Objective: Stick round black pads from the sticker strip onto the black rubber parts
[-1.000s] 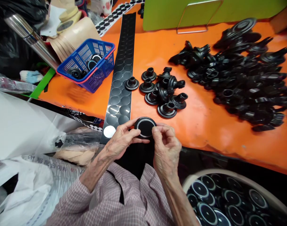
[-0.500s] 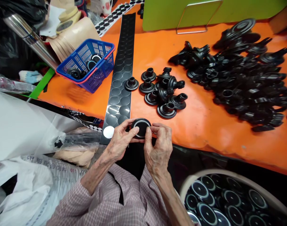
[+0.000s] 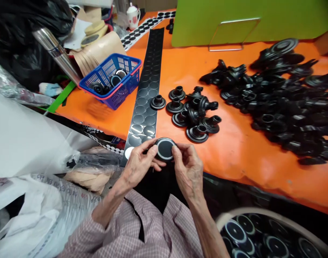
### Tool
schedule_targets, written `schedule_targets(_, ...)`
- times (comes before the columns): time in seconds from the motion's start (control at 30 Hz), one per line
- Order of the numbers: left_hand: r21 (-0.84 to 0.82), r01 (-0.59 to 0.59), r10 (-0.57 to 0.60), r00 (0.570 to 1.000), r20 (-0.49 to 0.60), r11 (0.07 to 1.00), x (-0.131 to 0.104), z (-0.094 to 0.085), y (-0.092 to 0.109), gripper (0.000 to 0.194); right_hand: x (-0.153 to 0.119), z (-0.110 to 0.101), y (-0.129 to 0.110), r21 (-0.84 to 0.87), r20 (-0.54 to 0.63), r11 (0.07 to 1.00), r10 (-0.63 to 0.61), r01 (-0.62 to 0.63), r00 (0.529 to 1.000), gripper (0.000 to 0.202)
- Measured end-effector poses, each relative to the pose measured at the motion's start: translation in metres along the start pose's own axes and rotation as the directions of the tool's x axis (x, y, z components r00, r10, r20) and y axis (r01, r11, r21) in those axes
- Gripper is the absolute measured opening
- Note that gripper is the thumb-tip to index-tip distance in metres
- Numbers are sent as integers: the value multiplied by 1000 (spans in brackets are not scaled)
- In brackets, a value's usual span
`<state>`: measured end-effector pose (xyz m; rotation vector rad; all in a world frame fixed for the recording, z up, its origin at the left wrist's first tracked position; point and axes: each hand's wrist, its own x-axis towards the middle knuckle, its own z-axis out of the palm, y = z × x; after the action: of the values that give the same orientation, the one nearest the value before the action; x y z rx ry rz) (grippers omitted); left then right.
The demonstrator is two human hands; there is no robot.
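Between both hands I hold a round black plastic part [image 3: 165, 149] with a pale ring around its dark face, which is turned up toward me. My left hand [image 3: 142, 159] grips its left edge, thumb on top and fingers beneath. On the right edge, my right hand [image 3: 189, 166] pinches it with the thumb over the rim. Just beyond lies a strip of round black stickers [image 3: 145, 104], with one bare white circle [image 3: 129, 153] at its near end. Several black stemmed discs [image 3: 197, 133] stand and lie in a small cluster past my hands.
A large heap of black parts [image 3: 287, 104] covers the right of the orange table [image 3: 228, 154]. A blue basket [image 3: 117, 96] with a few parts stands at left. At lower right is a pale-rimmed tub [image 3: 231, 216] of ringed discs. A green panel [image 3: 196, 25] rises behind.
The round part has tilted so its face and pale ring show more fully to me. My left fingers have spread a little beneath it. The whole view has shifted slightly.
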<state>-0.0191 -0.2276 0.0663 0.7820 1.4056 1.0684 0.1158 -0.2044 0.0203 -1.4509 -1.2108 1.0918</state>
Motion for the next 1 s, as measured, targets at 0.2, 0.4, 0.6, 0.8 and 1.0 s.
schedule_targets(0.2, 229, -91, 199, 839, -507, 969, 4, -62, -11, 30, 32, 1, -2, -128, -192, 982, -163, 140, 968, 40)
schedule_targets(0.4, -349, 158, -167, 986, 4, 924, 20, -77, -30, 22, -8, 36, -2, -286, 247, 772, -512, 567, 823, 26)
schedule_targets(0.6, -425, 95, -102, 995, 7, 900, 14, -68, -30, 19, -6, 66, -5, -355, 353, 743, -455, 567, 818, 31)
schedule_targets(0.8, -360, 13, -8, 1000, 15, 933, 18, -69, -35, 21, 1, 78, -11, -388, 341, 712, -478, 585, 809, 22)
schedule_targets(1.0, 56, 66, -55, 982, -183, 996, 9, -79, -23, 38, 3, 66, -8, -349, 128, 758, -544, 551, 829, 27)
